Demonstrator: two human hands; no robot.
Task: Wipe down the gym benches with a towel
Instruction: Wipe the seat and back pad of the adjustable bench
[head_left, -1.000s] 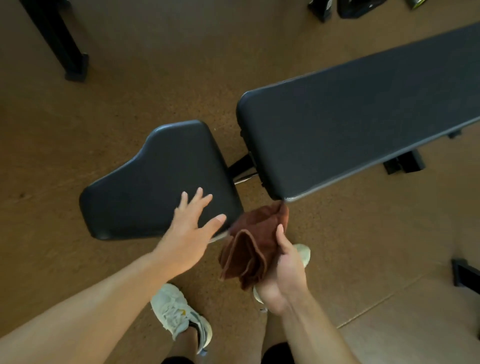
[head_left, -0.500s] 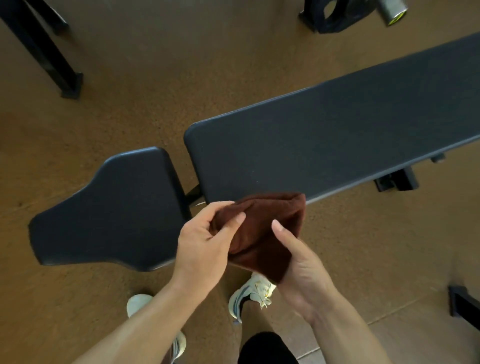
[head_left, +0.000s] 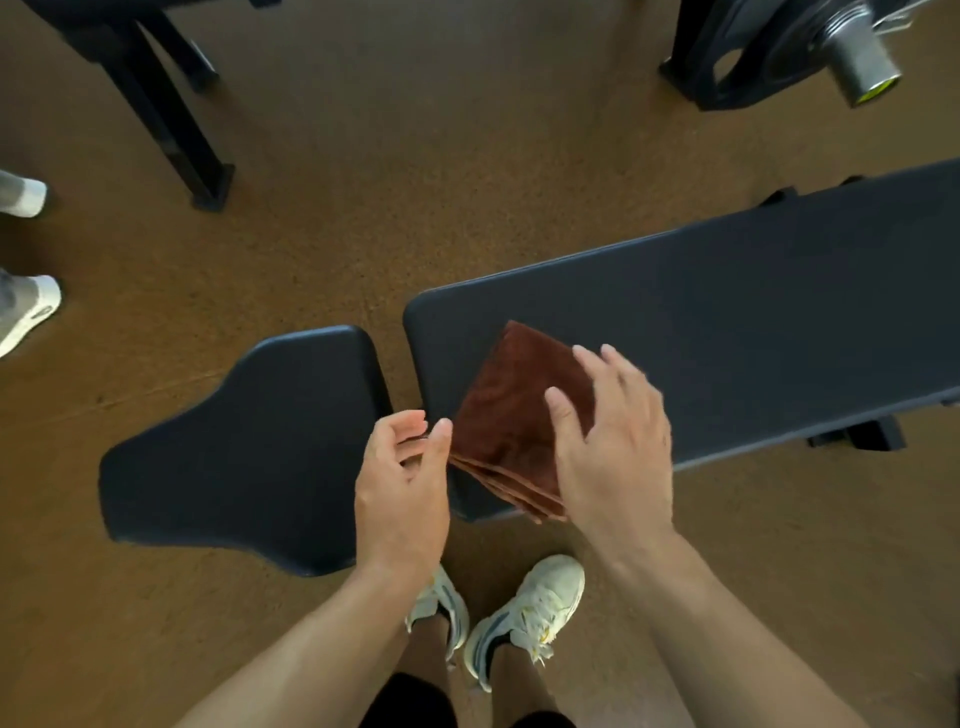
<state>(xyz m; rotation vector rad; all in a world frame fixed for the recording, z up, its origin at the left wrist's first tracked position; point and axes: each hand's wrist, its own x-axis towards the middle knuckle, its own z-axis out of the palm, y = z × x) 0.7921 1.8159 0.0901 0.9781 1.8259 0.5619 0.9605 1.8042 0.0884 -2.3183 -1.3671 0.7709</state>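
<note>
A folded brown towel lies on the left end of the long black bench pad, its near edge hanging slightly over the pad's front. My left hand is at the towel's left corner, thumb and fingers pinched on a bit of the cloth. My right hand is spread flat over the towel's right part, fingers apart and slightly blurred. The separate black seat pad sits to the left, across a narrow gap.
A black frame leg stands on the brown floor at the upper left. A weight plate and barbell sleeve are at the upper right. Another person's shoes show at the left edge. My own shoes are below the bench.
The towel went from being held in both hands below the bench edge to lying folded on the long pad. My right hand now sits spread on top of it.
</note>
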